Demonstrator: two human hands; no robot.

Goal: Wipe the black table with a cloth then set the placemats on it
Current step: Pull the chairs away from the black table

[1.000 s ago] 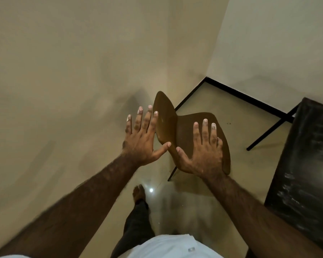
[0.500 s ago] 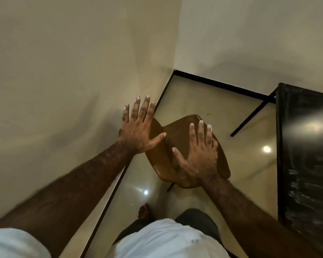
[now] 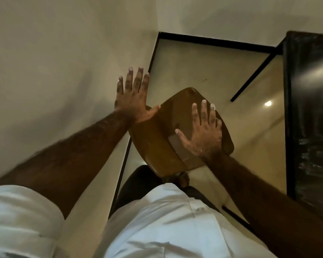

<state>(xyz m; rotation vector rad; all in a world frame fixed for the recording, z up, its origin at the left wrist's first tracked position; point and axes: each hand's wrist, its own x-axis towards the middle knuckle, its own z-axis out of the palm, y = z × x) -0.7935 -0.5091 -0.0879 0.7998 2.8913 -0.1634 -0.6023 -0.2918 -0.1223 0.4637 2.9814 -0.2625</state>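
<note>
The black table (image 3: 311,112) runs down the right edge of the view, its glossy top streaked with pale smears. My left hand (image 3: 133,98) is stretched out flat with fingers spread, in front of the beige wall, its thumb over the brown chair's edge. My right hand (image 3: 203,131) is also flat and spread, above the brown chair (image 3: 162,142) seat. Neither hand holds anything. No cloth or placemat is in view.
The brown wooden chair stands in the corner between the beige wall (image 3: 54,71) on the left and the table. A black skirting line (image 3: 213,40) borders the shiny tiled floor (image 3: 203,71). A black table leg (image 3: 250,81) slants across the floor.
The view has swung right and down, bringing the chair closer below me and more of the black table into sight. Both hands stay flat and spread.
</note>
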